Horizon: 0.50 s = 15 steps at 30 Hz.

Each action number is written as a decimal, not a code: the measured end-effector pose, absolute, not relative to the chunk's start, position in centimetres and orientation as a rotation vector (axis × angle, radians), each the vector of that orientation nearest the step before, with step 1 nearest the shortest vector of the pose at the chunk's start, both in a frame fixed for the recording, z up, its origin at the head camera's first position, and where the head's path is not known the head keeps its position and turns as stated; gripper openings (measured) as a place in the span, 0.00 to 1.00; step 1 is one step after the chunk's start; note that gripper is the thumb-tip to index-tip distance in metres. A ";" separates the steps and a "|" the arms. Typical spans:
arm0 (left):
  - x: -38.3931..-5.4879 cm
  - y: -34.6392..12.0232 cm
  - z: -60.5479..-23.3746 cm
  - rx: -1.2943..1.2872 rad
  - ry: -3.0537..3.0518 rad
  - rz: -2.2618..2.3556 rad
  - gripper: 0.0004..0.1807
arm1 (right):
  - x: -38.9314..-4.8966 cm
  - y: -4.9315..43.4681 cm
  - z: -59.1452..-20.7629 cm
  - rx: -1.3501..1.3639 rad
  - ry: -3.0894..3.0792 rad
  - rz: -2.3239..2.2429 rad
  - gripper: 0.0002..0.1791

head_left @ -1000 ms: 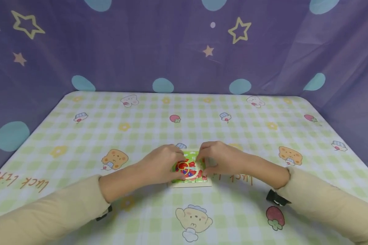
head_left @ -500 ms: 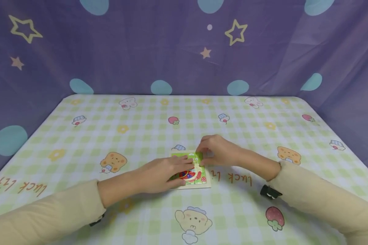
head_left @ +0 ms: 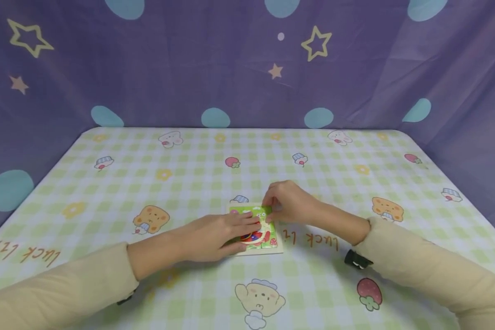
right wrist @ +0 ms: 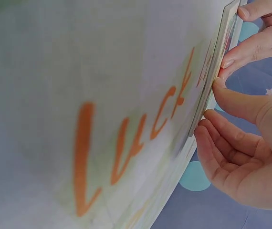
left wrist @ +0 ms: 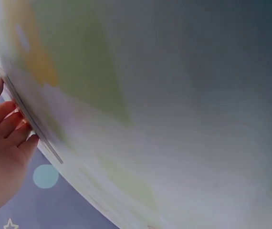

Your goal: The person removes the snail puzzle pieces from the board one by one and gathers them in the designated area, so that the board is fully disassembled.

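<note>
Two bare hands meet over one small picture board (head_left: 268, 239), which lies flat on the tabletop (head_left: 317, 293), in front of the person and near the middle of the head view. The board has a pale border around a glossy green picture with red and blue shapes, white clouds along its far side and a red mushroom near its right corner.

The left hand (head_left: 218, 234) rests on the board's left part, palm down, its grip loose: the fingers reach nearly straight across the picture, and the thumb lies at the near edge. The right hand (head_left: 290, 202) is at the far right corner, fingers bent, the tips of thumb and forefinger touching the board a little apart — whether this grip pinches a piece or only presses, I cannot tell.

Both arms wear cream sleeves (head_left: 420, 268), with a dark strap (head_left: 356, 260) showing beneath each. The cloth is green-and-white checked, printed with bears, strawberries and orange lettering; behind it hangs a purple curtain (head_left: 214, 68) with stars and teal dots.
</note>
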State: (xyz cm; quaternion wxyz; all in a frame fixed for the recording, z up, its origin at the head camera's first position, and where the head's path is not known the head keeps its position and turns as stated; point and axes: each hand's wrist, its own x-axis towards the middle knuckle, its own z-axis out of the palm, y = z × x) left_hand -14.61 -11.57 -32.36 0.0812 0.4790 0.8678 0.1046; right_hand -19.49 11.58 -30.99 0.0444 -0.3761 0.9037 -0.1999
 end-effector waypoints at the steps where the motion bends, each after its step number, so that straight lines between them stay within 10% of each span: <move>1: -14.6 -11.6 -32.4 1.431 2.590 0.312 0.28 | -19.5 11.5 -31.0 -1.135 2.764 -0.612 0.11; 15: -14.7 -11.1 -31.6 1.374 2.559 0.287 0.28 | -19.6 10.3 -30.2 -0.931 2.785 -0.559 0.12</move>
